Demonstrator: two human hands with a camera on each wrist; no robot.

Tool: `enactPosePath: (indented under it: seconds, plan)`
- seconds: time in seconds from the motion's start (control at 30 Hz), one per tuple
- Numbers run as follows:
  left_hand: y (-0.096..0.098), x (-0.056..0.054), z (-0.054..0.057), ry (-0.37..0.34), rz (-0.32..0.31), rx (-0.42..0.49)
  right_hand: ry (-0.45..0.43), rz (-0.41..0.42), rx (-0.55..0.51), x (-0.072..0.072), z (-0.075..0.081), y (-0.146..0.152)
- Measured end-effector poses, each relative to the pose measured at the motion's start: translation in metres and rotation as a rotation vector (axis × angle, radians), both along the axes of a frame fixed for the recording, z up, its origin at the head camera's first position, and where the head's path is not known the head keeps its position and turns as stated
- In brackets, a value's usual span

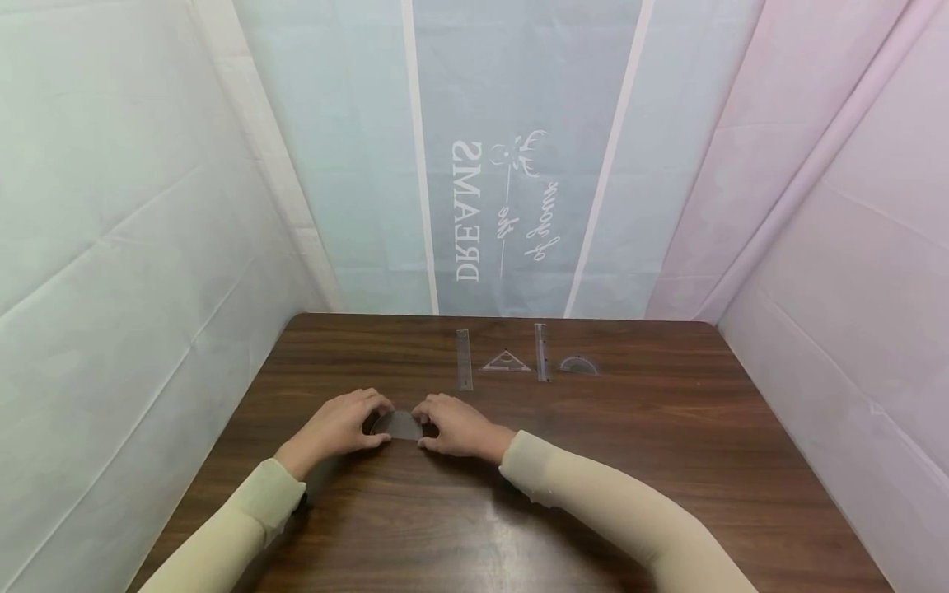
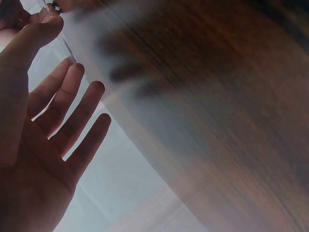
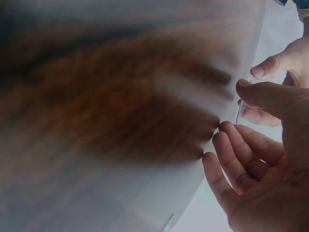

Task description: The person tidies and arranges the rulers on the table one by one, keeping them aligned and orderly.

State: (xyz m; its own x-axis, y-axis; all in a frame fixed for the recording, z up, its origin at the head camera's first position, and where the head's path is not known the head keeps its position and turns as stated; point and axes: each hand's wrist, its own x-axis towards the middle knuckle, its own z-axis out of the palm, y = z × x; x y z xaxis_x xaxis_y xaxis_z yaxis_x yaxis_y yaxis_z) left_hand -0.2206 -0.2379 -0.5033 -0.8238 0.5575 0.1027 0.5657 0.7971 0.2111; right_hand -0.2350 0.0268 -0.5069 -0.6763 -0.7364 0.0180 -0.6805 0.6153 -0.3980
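A clear, half-round protractor is low over the near-left part of the table, its straight edge toward me. My left hand pinches its left end between thumb and fingertips. At the other end my right hand does the same. In the left wrist view the left hand has its thumb and fingertips at the thin protractor's edge, with the lower fingers spread. The right wrist view shows the right hand with its thumb at that clear edge and its other fingers slightly bent. Whether the protractor touches the table I cannot tell.
Beyond the hands on the brown wooden table lie a clear ruler, a set square, a second ruler and another protractor, in a row. Pale cloth hangs along the back and both sides.
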Motion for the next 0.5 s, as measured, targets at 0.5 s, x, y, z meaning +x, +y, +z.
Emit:
enactPosePath:
  seconds: [0.5]
  plan:
    - [-0.0077,0.0098,0.0013,-0.049,-0.003,0.018,0.013,0.012,0.030,0.0042,0.0000,-0.0089]
